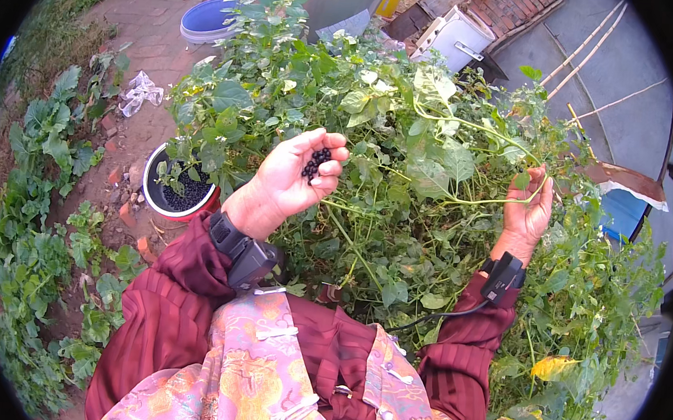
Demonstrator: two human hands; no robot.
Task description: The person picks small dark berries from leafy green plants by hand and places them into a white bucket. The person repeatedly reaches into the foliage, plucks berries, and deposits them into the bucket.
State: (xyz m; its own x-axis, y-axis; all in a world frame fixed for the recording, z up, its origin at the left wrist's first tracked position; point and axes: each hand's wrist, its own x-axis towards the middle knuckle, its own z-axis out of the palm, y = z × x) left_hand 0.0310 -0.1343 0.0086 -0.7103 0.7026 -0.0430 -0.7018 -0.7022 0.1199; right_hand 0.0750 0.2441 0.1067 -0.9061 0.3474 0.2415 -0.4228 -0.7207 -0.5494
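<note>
My left hand (289, 177) is turned palm up, its fingers curled around a small heap of black berries (317, 165). On the right, my right hand (528, 209) has hold of a bent green stem (489, 201) of a leafy berry plant, with a small leaf at the fingers. Dense foliage of the berry bush (382, 225) spreads between and beyond both hands. Left of my left wrist, a red bucket with a white rim (146, 180) stands on the soil. Many black berries (182, 194) and a leafy sprig lie in it.
A blue tub (203, 18) and a metal drum (342, 5) stand behind the bush. A clear plastic bag (141, 94) and brick pieces (127, 214) lie on the ground at left. Leafy greens (36, 241) grow at far left. Long poles (585, 46) lean at upper right.
</note>
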